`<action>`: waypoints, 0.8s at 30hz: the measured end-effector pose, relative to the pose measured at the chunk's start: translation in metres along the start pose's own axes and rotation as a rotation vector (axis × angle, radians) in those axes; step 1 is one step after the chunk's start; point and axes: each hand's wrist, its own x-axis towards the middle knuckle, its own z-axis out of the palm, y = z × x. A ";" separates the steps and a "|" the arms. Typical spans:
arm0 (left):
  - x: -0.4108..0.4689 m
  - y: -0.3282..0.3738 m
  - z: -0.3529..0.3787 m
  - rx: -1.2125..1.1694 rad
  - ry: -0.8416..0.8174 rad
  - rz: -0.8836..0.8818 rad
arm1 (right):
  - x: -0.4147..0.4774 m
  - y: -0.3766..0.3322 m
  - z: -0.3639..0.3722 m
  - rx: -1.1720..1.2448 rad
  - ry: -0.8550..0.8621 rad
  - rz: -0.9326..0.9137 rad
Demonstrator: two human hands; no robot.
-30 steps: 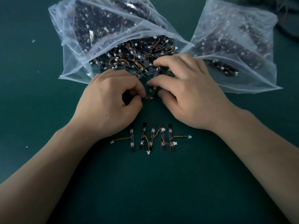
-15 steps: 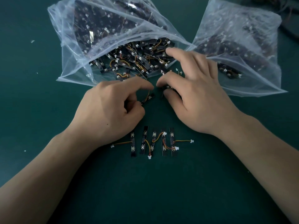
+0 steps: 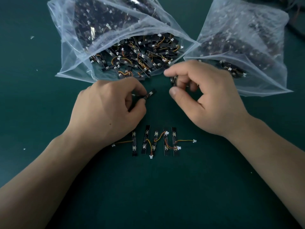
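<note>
My left hand (image 3: 109, 106) pinches a small black circuit strip (image 3: 150, 94) between thumb and forefinger, just in front of the open plastic bag (image 3: 71, 52). My right hand (image 3: 206, 98) has its fingers curled round another black strip (image 3: 172, 79), partly hidden by the fingers. The bag's mouth shows a heap of several black strips with orange wires and white plugs (image 3: 140, 58). A row of several strips (image 3: 154, 141) lies side by side on the green mat between my wrists.
A second plastic bag (image 3: 257, 38) holding similar strips lies at the back right, its mouth toward me. The green mat (image 3: 156, 195) spreads under everything. Small white scraps (image 3: 31, 37) dot the mat on the left. Dark cables show at the top right corner.
My right hand has drawn back from the bag's mouth with a strip and its fingers have curled. My left hand keeps its strip and has shifted slightly.
</note>
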 end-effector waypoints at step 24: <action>-0.003 -0.002 0.000 0.041 0.020 0.036 | 0.000 -0.013 -0.006 -0.166 -0.053 0.047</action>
